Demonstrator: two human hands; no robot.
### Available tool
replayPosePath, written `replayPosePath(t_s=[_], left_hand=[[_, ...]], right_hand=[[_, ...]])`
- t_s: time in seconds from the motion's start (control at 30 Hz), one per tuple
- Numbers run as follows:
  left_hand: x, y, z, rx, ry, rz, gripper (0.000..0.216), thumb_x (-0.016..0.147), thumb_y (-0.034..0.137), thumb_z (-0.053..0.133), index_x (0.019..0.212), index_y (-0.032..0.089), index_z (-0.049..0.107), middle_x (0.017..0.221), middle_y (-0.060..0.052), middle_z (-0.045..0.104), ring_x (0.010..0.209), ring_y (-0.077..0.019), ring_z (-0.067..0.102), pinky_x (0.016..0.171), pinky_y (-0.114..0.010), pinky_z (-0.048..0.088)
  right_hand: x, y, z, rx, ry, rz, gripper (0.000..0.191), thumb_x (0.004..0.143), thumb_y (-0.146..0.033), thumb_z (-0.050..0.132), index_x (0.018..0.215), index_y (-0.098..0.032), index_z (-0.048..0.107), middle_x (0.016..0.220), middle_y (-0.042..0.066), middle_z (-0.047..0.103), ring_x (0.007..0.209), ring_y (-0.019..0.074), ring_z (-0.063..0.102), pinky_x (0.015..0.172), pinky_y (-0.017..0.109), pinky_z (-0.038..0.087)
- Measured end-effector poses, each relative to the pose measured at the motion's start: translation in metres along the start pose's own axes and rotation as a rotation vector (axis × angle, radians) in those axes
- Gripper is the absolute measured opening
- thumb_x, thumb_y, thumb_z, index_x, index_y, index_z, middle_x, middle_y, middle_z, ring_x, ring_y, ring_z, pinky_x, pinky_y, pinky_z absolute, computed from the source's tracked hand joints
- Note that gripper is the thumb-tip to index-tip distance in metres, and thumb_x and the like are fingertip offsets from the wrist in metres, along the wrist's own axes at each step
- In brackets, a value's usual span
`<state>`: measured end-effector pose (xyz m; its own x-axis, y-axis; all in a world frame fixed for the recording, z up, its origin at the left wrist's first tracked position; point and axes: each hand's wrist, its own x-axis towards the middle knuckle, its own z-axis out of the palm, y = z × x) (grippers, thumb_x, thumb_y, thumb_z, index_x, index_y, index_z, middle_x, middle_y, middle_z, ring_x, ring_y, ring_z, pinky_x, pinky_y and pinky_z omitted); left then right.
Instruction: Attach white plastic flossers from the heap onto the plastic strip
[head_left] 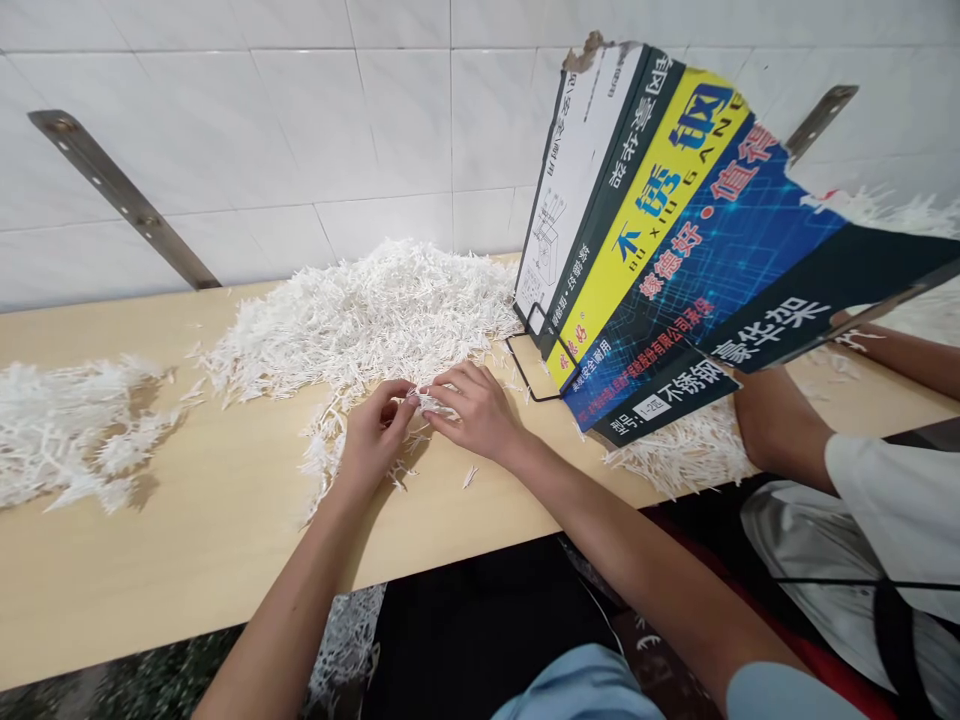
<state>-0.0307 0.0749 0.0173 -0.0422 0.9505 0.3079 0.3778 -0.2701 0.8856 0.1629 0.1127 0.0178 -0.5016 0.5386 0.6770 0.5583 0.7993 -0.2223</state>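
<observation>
My left hand [377, 428] pinches a small cluster of thin white plastic pieces [426, 402] between thumb and fingers. From the other side, the fingertips of my right hand [480, 412] close on the same cluster. Both hands are just above the wooden tabletop [247, 520]. Behind them rises a large heap of small white stick-like pieces [382, 310]. A looser strip of these pieces lies under and beside my left wrist, and one loose piece [470, 477] rests below my right hand. The exact shape of what I hold is too small to make out.
A printed cardboard panel [675, 230] stands upright at right, with a black wire stand [536, 395] at its foot. Beyond it are a co-worker's arm [784, 420] and more white pieces [682, 450]. A branched white pile [67, 430] lies far left. A tiled wall [300, 130] backs the table.
</observation>
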Motion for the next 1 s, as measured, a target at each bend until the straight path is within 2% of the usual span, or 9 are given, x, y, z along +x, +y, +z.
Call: replayPosePath(t_s=[0.13, 0.23, 0.3, 0.37, 0.43, 0.53, 0.7, 0.83, 1.0], left_hand=[[0.000, -0.002, 0.000, -0.124, -0.056, -0.093, 0.036, 0.087, 0.049, 0.074, 0.111, 0.024, 0.067, 0.103, -0.002, 0.068, 0.057, -0.0085, 0.052, 0.052, -0.023, 0.042], [0.002, -0.001, 0.001, -0.083, -0.089, -0.066, 0.054, 0.078, 0.049, 0.083, 0.122, 0.025, 0.064, 0.112, -0.004, 0.069, 0.059, -0.0080, 0.050, 0.056, -0.024, 0.044], [0.004, 0.001, 0.002, -0.038, -0.131, -0.066, 0.057, 0.078, 0.048, 0.083, 0.125, 0.024, 0.062, 0.108, -0.004, 0.070, 0.058, -0.0085, 0.049, 0.057, -0.025, 0.043], [0.005, 0.003, 0.002, 0.028, -0.181, -0.087, 0.044, 0.083, 0.049, 0.077, 0.115, 0.021, 0.065, 0.089, -0.001, 0.068, 0.056, -0.0097, 0.046, 0.055, -0.025, 0.039], [0.005, 0.004, 0.002, 0.105, -0.213, -0.088, 0.030, 0.087, 0.048, 0.072, 0.093, 0.019, 0.067, 0.068, 0.003, 0.057, 0.055, -0.0108, 0.042, 0.052, -0.025, 0.033], [0.004, 0.007, 0.000, 0.154, -0.224, -0.061, 0.035, 0.090, 0.046, 0.067, 0.070, 0.018, 0.057, 0.058, 0.004, 0.043, 0.054, -0.0116, 0.039, 0.052, -0.026, 0.029], [0.001, 0.010, -0.001, 0.080, -0.236, -0.093, 0.036, 0.091, 0.048, 0.067, 0.071, 0.018, 0.062, 0.058, 0.003, 0.040, 0.054, -0.0108, 0.036, 0.051, -0.027, 0.025], [0.002, 0.005, 0.000, 0.016, -0.144, -0.162, 0.043, 0.089, 0.053, 0.069, 0.067, 0.017, 0.061, 0.058, 0.002, 0.040, 0.054, -0.0110, 0.035, 0.051, -0.028, 0.026], [0.004, -0.001, 0.000, 0.020, -0.096, -0.120, 0.044, 0.092, 0.052, 0.064, 0.065, 0.018, 0.059, 0.059, 0.001, 0.042, 0.057, -0.0124, 0.037, 0.052, -0.028, 0.031]], right_hand=[[0.000, 0.000, 0.002, 0.110, 0.019, 0.027, 0.023, 0.104, -0.029, 0.055, 0.099, -0.017, 0.074, 0.090, 0.008, 0.073, 0.090, 0.0221, 0.060, 0.082, 0.038, 0.046], [0.000, 0.000, 0.003, 0.308, 0.126, 0.166, 0.027, 0.105, -0.032, 0.055, 0.091, -0.018, 0.074, 0.084, 0.007, 0.068, 0.085, 0.0198, 0.059, 0.080, 0.035, 0.048], [0.001, 0.001, 0.003, 0.443, 0.143, 0.282, 0.030, 0.103, -0.037, 0.057, 0.087, -0.019, 0.074, 0.082, 0.005, 0.064, 0.081, 0.0184, 0.059, 0.076, 0.033, 0.048], [0.000, 0.001, 0.005, 0.589, 0.120, 0.394, 0.030, 0.102, -0.040, 0.059, 0.087, -0.019, 0.074, 0.082, 0.004, 0.065, 0.078, 0.0173, 0.061, 0.073, 0.031, 0.049], [-0.001, 0.002, 0.009, 0.727, 0.097, 0.493, 0.026, 0.099, -0.041, 0.062, 0.092, -0.019, 0.074, 0.085, 0.004, 0.070, 0.079, 0.0176, 0.064, 0.074, 0.030, 0.052], [-0.003, 0.004, 0.015, 0.820, 0.083, 0.589, 0.027, 0.094, -0.045, 0.066, 0.095, -0.020, 0.074, 0.086, 0.003, 0.074, 0.081, 0.0197, 0.069, 0.075, 0.031, 0.055], [-0.003, 0.004, 0.013, 0.770, 0.061, 0.609, 0.027, 0.092, -0.044, 0.068, 0.088, -0.019, 0.075, 0.081, 0.003, 0.074, 0.075, 0.0184, 0.067, 0.068, 0.029, 0.052], [-0.001, -0.002, 0.006, 0.780, 0.021, 0.603, 0.030, 0.095, -0.045, 0.063, 0.091, -0.018, 0.076, 0.081, 0.003, 0.074, 0.074, 0.0174, 0.067, 0.066, 0.027, 0.050], [0.003, -0.004, 0.006, 0.737, -0.009, 0.526, 0.034, 0.081, -0.046, 0.081, 0.102, -0.019, 0.077, 0.093, 0.005, 0.077, 0.084, 0.0199, 0.070, 0.073, 0.029, 0.052]])
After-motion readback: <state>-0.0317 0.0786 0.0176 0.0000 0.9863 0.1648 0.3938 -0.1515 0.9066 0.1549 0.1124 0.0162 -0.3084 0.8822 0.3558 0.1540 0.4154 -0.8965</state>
